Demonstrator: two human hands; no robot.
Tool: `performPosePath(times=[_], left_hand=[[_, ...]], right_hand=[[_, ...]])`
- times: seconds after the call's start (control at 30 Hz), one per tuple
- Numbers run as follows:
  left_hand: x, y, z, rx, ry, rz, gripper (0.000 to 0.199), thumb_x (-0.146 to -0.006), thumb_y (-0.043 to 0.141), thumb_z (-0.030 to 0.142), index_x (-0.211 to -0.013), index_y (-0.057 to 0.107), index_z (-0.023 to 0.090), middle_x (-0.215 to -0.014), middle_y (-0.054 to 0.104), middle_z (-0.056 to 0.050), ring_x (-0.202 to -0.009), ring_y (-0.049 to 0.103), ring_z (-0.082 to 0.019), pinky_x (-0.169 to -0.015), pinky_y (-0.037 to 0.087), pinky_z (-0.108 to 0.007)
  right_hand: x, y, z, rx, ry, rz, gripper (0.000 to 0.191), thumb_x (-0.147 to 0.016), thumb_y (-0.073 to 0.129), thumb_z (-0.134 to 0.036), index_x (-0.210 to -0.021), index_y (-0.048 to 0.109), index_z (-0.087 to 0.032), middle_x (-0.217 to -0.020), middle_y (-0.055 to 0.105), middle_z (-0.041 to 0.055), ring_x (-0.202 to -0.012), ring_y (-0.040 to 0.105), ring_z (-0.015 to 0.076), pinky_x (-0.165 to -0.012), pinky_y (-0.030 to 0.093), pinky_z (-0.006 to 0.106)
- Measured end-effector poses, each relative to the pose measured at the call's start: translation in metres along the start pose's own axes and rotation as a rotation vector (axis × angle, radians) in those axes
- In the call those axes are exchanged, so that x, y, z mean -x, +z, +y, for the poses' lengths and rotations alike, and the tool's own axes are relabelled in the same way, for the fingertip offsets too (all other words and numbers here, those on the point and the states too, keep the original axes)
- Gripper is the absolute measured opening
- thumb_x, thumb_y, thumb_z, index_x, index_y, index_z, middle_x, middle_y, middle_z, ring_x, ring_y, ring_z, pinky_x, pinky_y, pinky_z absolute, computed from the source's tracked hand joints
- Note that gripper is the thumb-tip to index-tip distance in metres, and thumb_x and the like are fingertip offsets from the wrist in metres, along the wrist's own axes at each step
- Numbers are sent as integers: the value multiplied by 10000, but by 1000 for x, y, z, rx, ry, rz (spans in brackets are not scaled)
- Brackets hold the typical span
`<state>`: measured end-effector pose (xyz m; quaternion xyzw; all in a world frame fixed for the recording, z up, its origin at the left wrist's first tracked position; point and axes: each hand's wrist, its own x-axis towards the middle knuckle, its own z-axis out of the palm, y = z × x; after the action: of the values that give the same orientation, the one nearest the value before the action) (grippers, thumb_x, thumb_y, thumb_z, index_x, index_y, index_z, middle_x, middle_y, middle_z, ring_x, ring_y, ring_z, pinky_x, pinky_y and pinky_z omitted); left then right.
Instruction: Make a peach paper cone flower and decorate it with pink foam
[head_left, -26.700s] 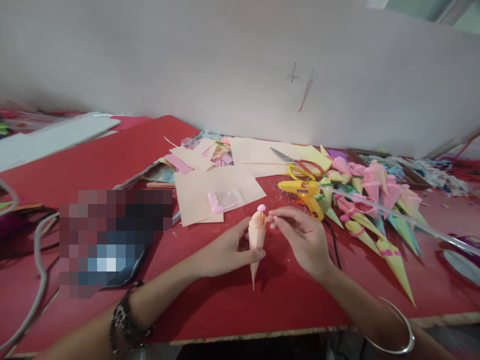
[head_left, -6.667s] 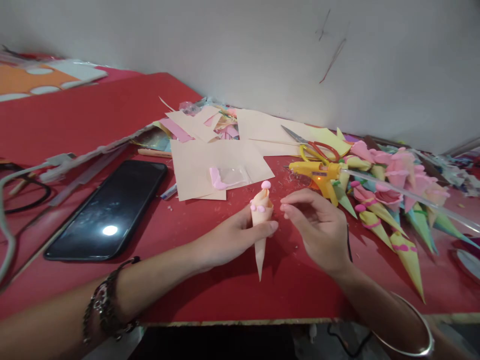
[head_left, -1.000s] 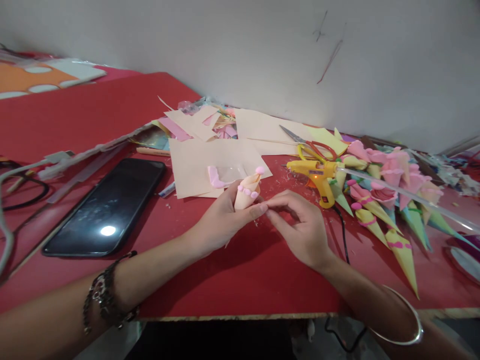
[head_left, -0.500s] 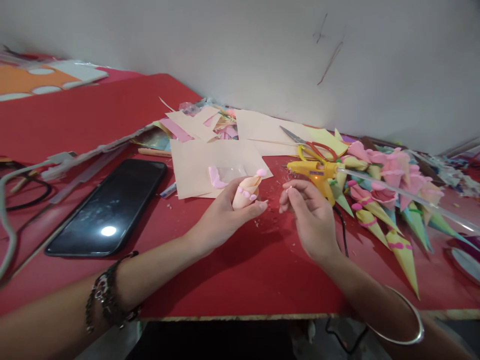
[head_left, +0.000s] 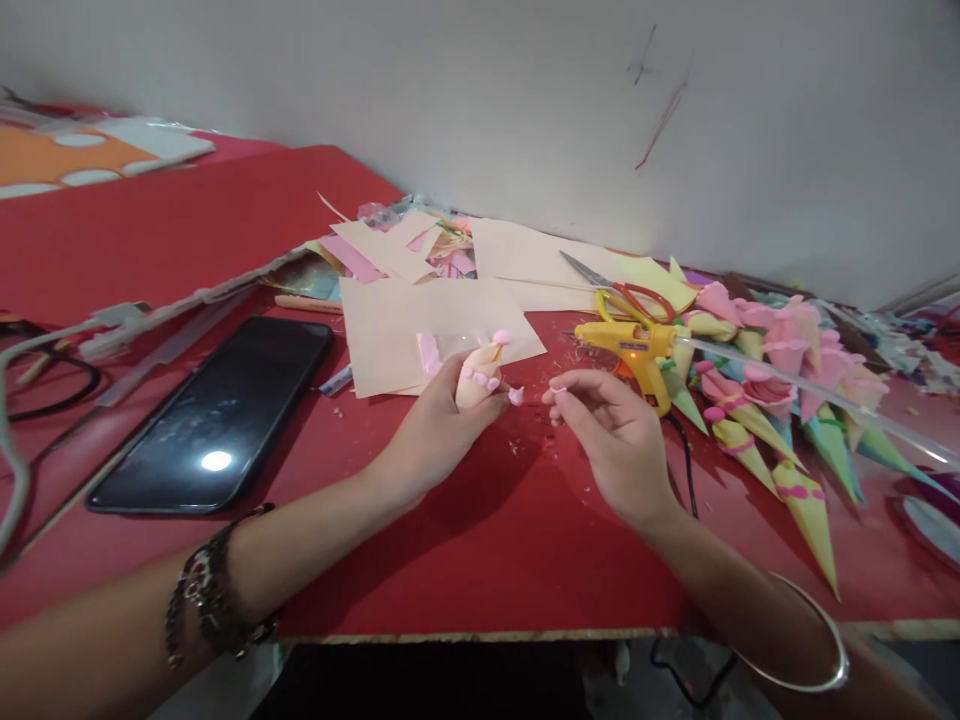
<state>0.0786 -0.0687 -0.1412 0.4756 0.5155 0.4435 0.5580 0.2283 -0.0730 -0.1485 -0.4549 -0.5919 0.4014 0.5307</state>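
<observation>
My left hand [head_left: 439, 425] is closed round a cream foam cone [head_left: 474, 388] with a pink scalloped band and a pink tip. A small pink piece [head_left: 516, 396] sticks out at the end of my left thumb. Just to the right, my right hand [head_left: 611, 440] pinches a tiny pink scrap [head_left: 559, 390] between thumb and fingertips. Behind my right hand lies a yellow glue gun [head_left: 626, 342], its orange light lit and a clear glue stick in its back. Cream sheets [head_left: 390, 330] and a pink strip [head_left: 429, 353] lie behind my left hand.
A black phone [head_left: 221, 415] lies at the left. Scissors [head_left: 622, 290] rest behind the glue gun. Several finished foam cones with pink flowers [head_left: 787, 345] are heaped at the right. Small scraps dot the red table [head_left: 480, 570]. A cable [head_left: 15, 430] runs along the left edge.
My left hand has tilted the cone and shifted slightly left, and a small pink piece now shows at its thumb. My right hand has moved a little left, still pinching.
</observation>
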Motion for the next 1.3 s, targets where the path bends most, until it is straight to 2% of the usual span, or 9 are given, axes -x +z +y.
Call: performPosePath(times=[0.23, 0.43, 0.63, 0.73, 0.9, 1.0, 1.1, 1.23, 1.3], left_hand=[[2, 2, 0, 19, 13, 16, 274, -668, 608, 239, -899, 488, 158, -686, 513, 44, -532, 445, -67, -508, 322, -199], [5, 3, 2, 13, 27, 19, 193, -664, 598, 243, -815, 509, 164, -621, 468, 55, -508, 393, -63, -496, 314, -200], [8, 4, 4, 22, 33, 5, 120, -680, 588, 247, -717, 506, 168, -566, 457, 52, -480, 390, -62, -466, 321, -197], [8, 3, 4, 28, 30, -36, 109, -690, 588, 240, -684, 503, 172, -511, 423, 61, -462, 391, -64, -457, 324, -198], [6, 0, 1, 49, 8, -96, 131, -716, 583, 294, -748, 528, 180, -497, 409, 67, -456, 376, -67, -459, 310, -208], [5, -2, 0, 54, -11, -141, 161, -721, 588, 304, -693, 492, 177, -495, 384, 71, -447, 343, -58, -450, 286, -205], [6, -2, 0, 72, -26, -212, 206, -735, 577, 299, -655, 439, 169, -513, 354, 74, -441, 296, -45, -437, 253, -196], [6, 0, -1, 181, -38, -268, 177, -727, 580, 276, -780, 446, 172, -573, 339, 76, -448, 244, -38, -426, 207, -190], [5, 1, -1, 252, -39, -304, 158, -748, 545, 283, -745, 437, 168, -578, 351, 71, -434, 221, -35, -422, 193, -194]], right_hand=[[1, 0, -1, 11, -12, -49, 53, -749, 555, -177, -780, 589, -203, -731, 629, -19, -663, 590, 88, -639, 506, 216], [0, -2, -2, 42, -28, -120, 146, -773, 522, -149, -855, 624, -214, -785, 621, -20, -691, 578, 73, -640, 488, 190], [2, -2, -5, -15, 34, -160, 82, -763, 543, -189, -722, 614, -191, -588, 602, -41, -507, 545, 61, -503, 477, 183], [4, -1, -6, -27, 69, -168, 32, -736, 572, -178, -721, 599, -186, -566, 610, -44, -490, 565, 67, -486, 491, 182], [4, -1, -4, -32, 22, -173, 173, -797, 495, -165, -911, 618, -210, -798, 668, -2, -691, 628, 98, -641, 534, 240], [4, -3, -4, -19, -26, -167, 203, -842, 433, -228, -877, 633, -213, -677, 626, -16, -592, 591, 87, -564, 513, 232], [3, -4, -4, 86, -77, -128, 178, -821, 470, -214, -807, 648, -216, -594, 554, -43, -515, 512, 60, -508, 458, 193], [1, -3, -3, 90, -60, -77, 159, -777, 520, -149, -849, 639, -226, -726, 604, -31, -622, 555, 68, -588, 479, 195], [1, -2, -2, 25, -49, -75, 182, -795, 496, -156, -891, 630, -232, -776, 633, -21, -678, 588, 82, -648, 501, 222]])
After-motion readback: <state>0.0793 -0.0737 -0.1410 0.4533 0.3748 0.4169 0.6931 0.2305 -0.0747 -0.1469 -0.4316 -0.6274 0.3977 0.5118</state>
